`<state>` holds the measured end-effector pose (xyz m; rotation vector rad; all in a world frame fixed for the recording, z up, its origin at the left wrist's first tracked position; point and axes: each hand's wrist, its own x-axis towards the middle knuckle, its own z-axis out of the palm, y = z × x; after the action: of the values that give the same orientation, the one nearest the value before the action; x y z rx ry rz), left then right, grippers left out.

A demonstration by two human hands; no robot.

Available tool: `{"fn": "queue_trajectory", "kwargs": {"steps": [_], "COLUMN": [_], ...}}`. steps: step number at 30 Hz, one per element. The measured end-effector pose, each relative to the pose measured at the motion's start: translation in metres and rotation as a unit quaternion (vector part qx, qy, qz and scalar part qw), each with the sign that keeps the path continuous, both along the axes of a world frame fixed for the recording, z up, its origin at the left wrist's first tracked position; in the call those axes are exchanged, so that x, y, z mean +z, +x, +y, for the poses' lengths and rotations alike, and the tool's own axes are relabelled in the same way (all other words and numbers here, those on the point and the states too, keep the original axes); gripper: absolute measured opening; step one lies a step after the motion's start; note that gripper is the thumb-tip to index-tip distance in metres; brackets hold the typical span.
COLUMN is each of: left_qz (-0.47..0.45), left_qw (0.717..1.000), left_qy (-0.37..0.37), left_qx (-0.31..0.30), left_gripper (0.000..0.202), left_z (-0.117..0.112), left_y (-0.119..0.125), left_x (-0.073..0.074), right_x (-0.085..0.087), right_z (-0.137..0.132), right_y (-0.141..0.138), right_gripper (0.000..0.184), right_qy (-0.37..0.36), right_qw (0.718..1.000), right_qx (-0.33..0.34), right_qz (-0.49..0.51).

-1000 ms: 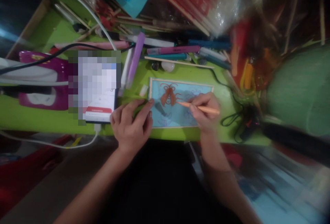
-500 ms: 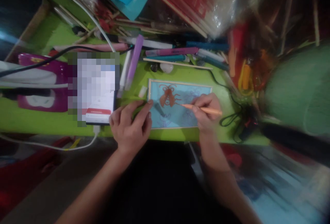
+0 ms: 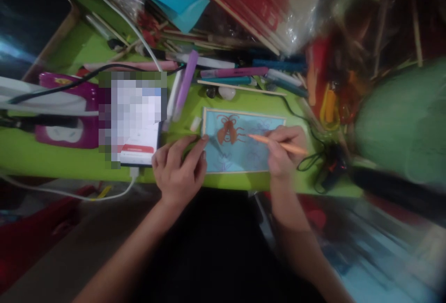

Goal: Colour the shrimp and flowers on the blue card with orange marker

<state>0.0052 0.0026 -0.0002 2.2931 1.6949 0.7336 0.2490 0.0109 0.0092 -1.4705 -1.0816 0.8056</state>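
Note:
A small blue picture card (image 3: 240,154) with a pale frame lies on the green table (image 3: 59,156), showing an orange-brown insect shape (image 3: 227,130). My right hand (image 3: 284,152) is closed around an orange pencil (image 3: 278,143), whose tip rests on the card just right of the insect. My left hand (image 3: 179,168) rests at the card's left edge, fingers stretched flat, fingertips touching the frame.
A phone (image 3: 137,121) with a charging cable lies left of the card, beside a purple object (image 3: 64,112). Several markers (image 3: 233,71) and sticks crowd the back. A black cord (image 3: 318,159) lies to the right, next to a green rounded object (image 3: 400,121).
The pencil tip has slid to the right, away from the insect shape. My left hand has stayed at the card's edge. The view has shifted slightly.

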Motion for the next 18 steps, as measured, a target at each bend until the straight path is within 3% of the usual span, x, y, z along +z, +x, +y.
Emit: {"fn": "queue_trajectory", "kwargs": {"steps": [3, 6, 11, 15, 18], "left_qz": [-0.032, -0.07, -0.1, -0.09, -0.095], "left_qw": [0.999, 0.993, 0.987, 0.989, 0.989], "left_qy": [0.032, 0.065, 0.035, 0.039, 0.044], "left_qx": [-0.021, -0.072, -0.119, -0.11, -0.107], "left_gripper": [0.05, 0.046, 0.033, 0.018, 0.018], "left_z": [-0.002, -0.002, 0.0, 0.002, 0.002], "left_y": [-0.003, -0.009, -0.01, -0.006, -0.005], "left_x": [-0.003, -0.004, 0.001, 0.004, 0.004], "right_x": [0.006, 0.017, 0.031, 0.026, 0.018], "right_z": [0.006, 0.01, 0.014, 0.022, 0.028], "right_y": [0.002, 0.0, -0.021, -0.041, -0.048], "right_gripper": [0.008, 0.014, 0.013, 0.014, 0.014], "right_qy": [-0.001, -0.021, -0.075, -0.066, -0.069], "right_qw": [0.999, 0.998, 0.996, 0.997, 0.996], "right_qx": [-0.017, 0.016, 0.032, 0.037, 0.054], "right_qz": [-0.043, -0.056, -0.034, -0.007, -0.026]}}
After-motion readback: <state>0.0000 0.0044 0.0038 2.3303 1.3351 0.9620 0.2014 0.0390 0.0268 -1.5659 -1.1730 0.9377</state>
